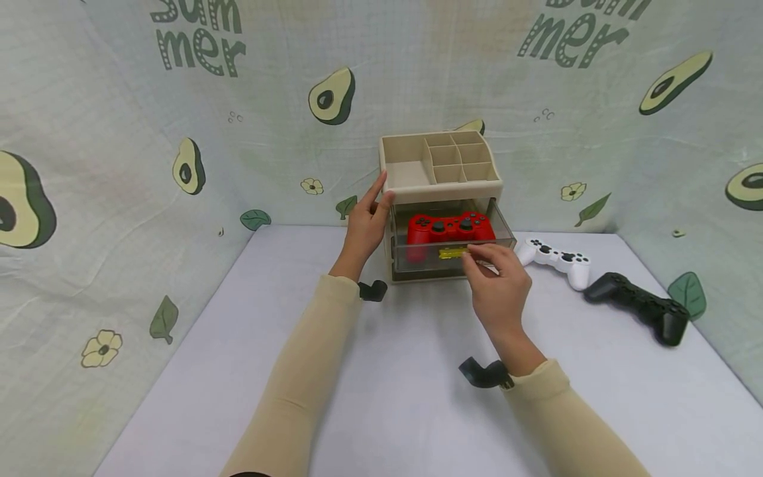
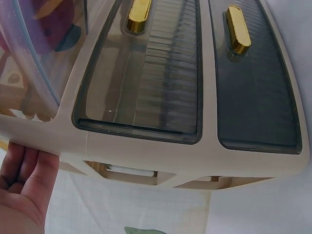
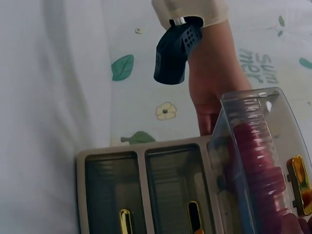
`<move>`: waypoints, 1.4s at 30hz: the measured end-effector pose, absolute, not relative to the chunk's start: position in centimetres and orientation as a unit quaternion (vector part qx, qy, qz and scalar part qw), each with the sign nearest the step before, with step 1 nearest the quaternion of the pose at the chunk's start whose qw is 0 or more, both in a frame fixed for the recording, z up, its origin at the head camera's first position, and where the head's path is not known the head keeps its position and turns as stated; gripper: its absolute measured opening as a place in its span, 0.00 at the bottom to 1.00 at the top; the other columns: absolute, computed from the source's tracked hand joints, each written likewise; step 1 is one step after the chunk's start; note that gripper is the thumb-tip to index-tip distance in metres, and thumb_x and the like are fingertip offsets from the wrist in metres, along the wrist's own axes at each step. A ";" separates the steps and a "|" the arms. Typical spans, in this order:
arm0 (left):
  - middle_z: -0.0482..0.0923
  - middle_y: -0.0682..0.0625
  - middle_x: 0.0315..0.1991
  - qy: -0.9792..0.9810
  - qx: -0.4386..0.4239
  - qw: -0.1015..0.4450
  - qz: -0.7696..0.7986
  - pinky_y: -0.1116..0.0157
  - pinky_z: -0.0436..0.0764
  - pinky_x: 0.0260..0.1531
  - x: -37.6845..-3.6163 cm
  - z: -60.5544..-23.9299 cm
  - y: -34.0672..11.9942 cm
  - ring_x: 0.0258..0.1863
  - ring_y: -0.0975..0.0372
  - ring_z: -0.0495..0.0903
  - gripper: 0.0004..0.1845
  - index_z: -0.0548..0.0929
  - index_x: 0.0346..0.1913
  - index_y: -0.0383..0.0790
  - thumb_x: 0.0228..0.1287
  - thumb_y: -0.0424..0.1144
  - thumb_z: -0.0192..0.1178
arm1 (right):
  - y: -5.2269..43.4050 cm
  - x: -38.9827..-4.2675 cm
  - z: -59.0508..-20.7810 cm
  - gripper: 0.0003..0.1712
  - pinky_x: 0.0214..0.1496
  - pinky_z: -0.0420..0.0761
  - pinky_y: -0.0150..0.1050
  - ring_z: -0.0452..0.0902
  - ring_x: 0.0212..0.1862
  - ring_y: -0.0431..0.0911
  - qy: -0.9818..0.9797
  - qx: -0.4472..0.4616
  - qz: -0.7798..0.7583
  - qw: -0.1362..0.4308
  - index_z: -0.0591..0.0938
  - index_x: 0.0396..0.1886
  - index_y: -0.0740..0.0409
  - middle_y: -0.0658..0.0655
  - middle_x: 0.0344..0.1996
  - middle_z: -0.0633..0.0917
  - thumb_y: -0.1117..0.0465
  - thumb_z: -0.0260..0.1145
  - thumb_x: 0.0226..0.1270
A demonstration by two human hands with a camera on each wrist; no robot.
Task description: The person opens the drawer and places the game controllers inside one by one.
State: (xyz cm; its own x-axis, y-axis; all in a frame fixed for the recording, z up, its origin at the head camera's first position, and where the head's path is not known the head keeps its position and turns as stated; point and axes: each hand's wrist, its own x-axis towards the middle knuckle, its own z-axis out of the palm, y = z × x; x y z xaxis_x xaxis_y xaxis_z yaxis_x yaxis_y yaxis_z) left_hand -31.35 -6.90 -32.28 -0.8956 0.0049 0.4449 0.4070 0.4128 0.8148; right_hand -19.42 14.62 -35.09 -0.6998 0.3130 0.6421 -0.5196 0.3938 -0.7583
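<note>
Beige sleeves run up from the near edge to two hands at a beige drawer organizer [image 1: 442, 189]. Right hand [image 1: 499, 283] has its fingertips curled, pinching the gold handle [image 1: 453, 253] of the clear top drawer [image 1: 450, 244], which stands pulled out. Just behind those fingers, inside the drawer, lies a red game controller [image 1: 450, 228]. Left hand [image 1: 366, 222] presses with straight, spread fingers against the organizer's left side, thumb at the top edge. Two lower drawers with gold handles [image 2: 238, 29] sit shut in the wrist views. Right of the pinching fingers, on the pale lavender tabletop [image 1: 381, 404], rest a white controller [image 1: 556, 258] and, farther out, a black controller [image 1: 640, 307]. An avocado-print backdrop [image 1: 179, 132] lettered "Summer" walls the table on three sides.
</note>
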 end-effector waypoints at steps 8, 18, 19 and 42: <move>0.72 0.47 0.27 -0.816 -0.127 0.192 -0.531 0.65 0.71 0.26 -31.3 -32.4 -6.8 0.29 0.59 0.70 0.28 0.60 0.71 0.76 0.69 0.64 0.49 | 14.3 -19.3 -35.0 0.09 0.43 0.80 0.23 0.79 0.44 0.37 -0.731 0.031 0.581 0.357 0.89 0.39 0.61 0.53 0.40 0.83 0.62 0.72 0.60; 0.69 0.48 0.24 -0.811 -0.130 0.187 -0.539 0.64 0.70 0.24 -31.2 -32.6 -6.8 0.26 0.59 0.68 0.29 0.60 0.71 0.76 0.68 0.66 0.48 | 14.3 -19.0 -34.3 0.12 0.43 0.81 0.25 0.80 0.41 0.42 -0.695 -0.024 0.672 0.254 0.88 0.43 0.61 0.49 0.39 0.81 0.61 0.72 0.60; 0.69 0.49 0.24 -0.810 -0.131 0.186 -0.540 0.64 0.70 0.24 -31.2 -32.6 -6.8 0.26 0.58 0.68 0.29 0.60 0.70 0.76 0.68 0.66 0.48 | 14.2 -19.0 -34.2 0.12 0.43 0.81 0.25 0.81 0.41 0.42 -0.687 -0.026 0.682 0.250 0.88 0.43 0.62 0.49 0.39 0.81 0.62 0.72 0.60; 0.70 0.49 0.24 -0.809 -0.135 0.193 -0.539 0.64 0.70 0.25 -31.3 -32.5 -6.8 0.27 0.59 0.69 0.30 0.61 0.72 0.70 0.68 0.65 0.48 | 14.2 -21.1 -33.4 0.14 0.43 0.80 0.25 0.80 0.42 0.44 -0.655 -0.050 0.722 0.220 0.88 0.43 0.62 0.49 0.38 0.83 0.61 0.74 0.58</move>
